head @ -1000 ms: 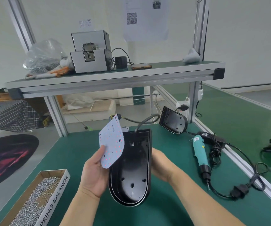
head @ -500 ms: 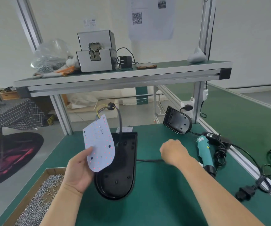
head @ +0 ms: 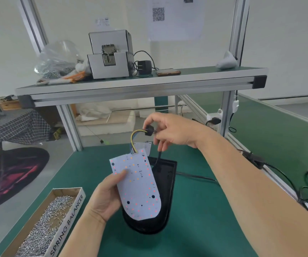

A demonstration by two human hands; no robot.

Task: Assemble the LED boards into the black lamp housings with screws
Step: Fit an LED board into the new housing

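Green worktop point(head: 205, 229) stretches before me, a cardboard box of screws point(head: 43, 219) at its left edge. My left hand point(head: 105, 199) grips the LED board point(head: 138, 186) by its left edge, thumb on its face, tilted just over the black lamp housing point(head: 166, 191). My right hand point(head: 175, 130), raised beyond the board, pinches the black cable grommet point(head: 149, 131) where the coloured wires point(head: 133, 138) emerge.
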